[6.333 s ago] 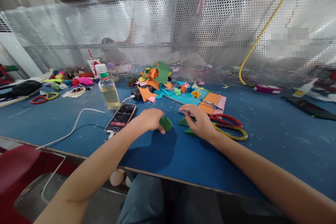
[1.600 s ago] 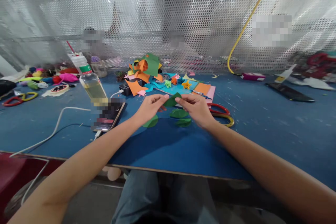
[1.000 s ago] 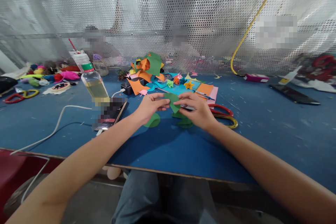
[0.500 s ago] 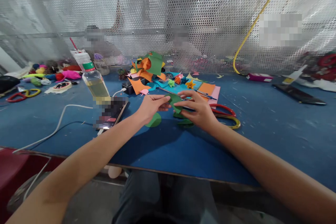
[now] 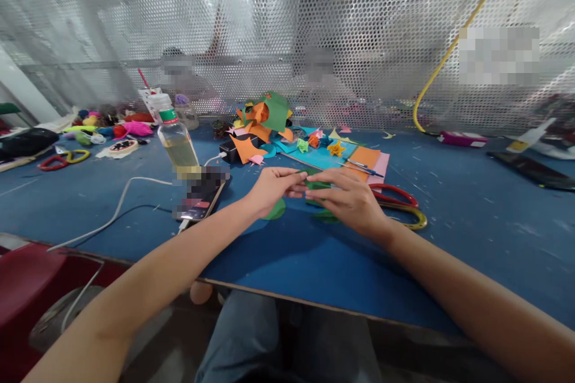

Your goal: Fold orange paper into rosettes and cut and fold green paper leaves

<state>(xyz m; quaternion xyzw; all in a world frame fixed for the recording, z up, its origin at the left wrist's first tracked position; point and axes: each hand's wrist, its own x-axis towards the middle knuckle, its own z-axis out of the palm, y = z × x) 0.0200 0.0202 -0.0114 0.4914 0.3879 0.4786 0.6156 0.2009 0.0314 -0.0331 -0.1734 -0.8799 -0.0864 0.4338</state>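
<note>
A small piece of green paper point(image 5: 314, 183) is pinched between my two hands above the blue table, mostly hidden by the fingers. My left hand point(image 5: 277, 188) grips its left side with thumb and fingers closed. From the right, my right hand point(image 5: 351, 196) closes its fingers on the other side. Beneath my left hand lies a green paper circle point(image 5: 275, 210), partly covered. Another green paper piece point(image 5: 327, 216) rests under my right hand. Scissors with red and yellow handles point(image 5: 420, 218) lie just right of that hand, their blades hidden behind it.
Beyond my hands are orange and pink sheets point(image 5: 366, 158), a pen point(image 5: 362, 168), small folded paper stars point(image 5: 336, 148) and a heap of paper scraps point(image 5: 265, 116). At left stand a bottle point(image 5: 177, 146) and a phone point(image 5: 202, 194) with a white cable point(image 5: 119, 206). A perforated metal screen point(image 5: 269, 24) rises behind.
The view has shifted, so the table things appear farther right. The green paper between my hands now shows less, with my fingers closer together over it.
</note>
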